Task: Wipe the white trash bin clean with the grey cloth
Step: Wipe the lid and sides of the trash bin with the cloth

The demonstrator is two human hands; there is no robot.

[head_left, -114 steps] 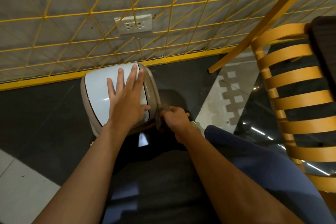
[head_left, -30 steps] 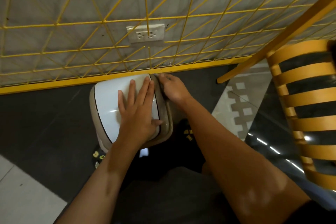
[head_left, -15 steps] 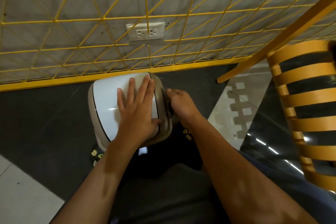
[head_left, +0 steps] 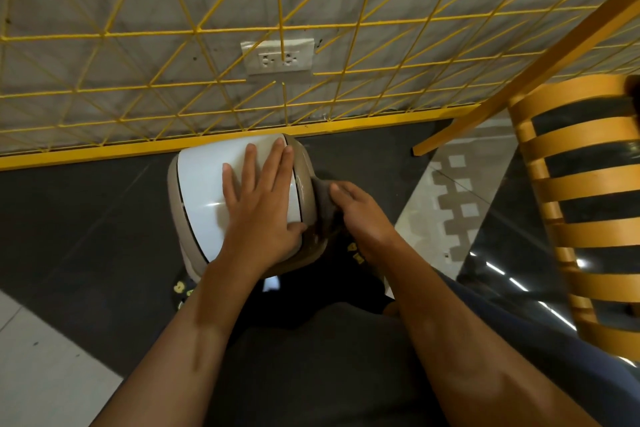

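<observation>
**Wall, grid and chair**

A yellow wire grid covers the grey wall across the top of the frame, framing a white double socket. At right stands a slatted orange chair. Dark floor fills the left.

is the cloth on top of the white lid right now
No, the right hand presses the grey cloth against the bin's right side, while the left hand lies flat on the lid.

- Dim, warm indoor light.
- Glare streaks on the glossy floor at 4 o'clock.
- Wide-angle bending at the edges; chair slightly soft.
</observation>
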